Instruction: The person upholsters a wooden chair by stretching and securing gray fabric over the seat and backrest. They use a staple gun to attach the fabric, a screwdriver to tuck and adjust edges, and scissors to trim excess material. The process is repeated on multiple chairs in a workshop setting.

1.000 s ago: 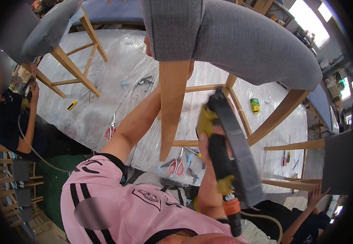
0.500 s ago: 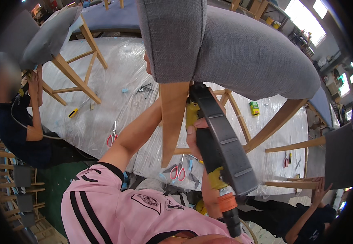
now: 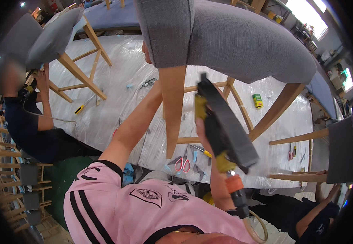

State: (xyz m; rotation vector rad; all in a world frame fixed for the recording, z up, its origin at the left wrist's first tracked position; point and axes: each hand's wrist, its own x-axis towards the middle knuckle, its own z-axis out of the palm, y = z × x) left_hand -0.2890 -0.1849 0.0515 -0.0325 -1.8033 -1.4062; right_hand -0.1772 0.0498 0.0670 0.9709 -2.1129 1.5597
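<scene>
A chair with grey fabric upholstery (image 3: 249, 44) and pale wooden legs (image 3: 171, 110) stands tilted close in front of me. My left arm reaches up behind the nearest leg. Of my left hand (image 3: 145, 53) only a bit of the fingers shows, curled at the left edge of the grey padding; the rest is hidden behind it. In my right hand (image 3: 201, 132) is a black and yellow air staple gun (image 3: 230, 126), its hose hanging below an orange coupling. The gun's nose is just under the fabric, right of the leg, apart from it, and the gun is blurred.
On the film-covered table (image 3: 115, 110) lie red-handled scissors (image 3: 182, 164), a yellow screwdriver (image 3: 79, 109) and a green-yellow box (image 3: 257, 101). A co-worker (image 3: 34, 122) handles another grey chair (image 3: 54, 44) at left. Another person (image 3: 317, 215) is at a chair (image 3: 341, 150) on the right.
The staple gun's nose has come away from the seat's underside beside the leg, and the gun has swung slightly. The chair sits a little higher and further left in view.
</scene>
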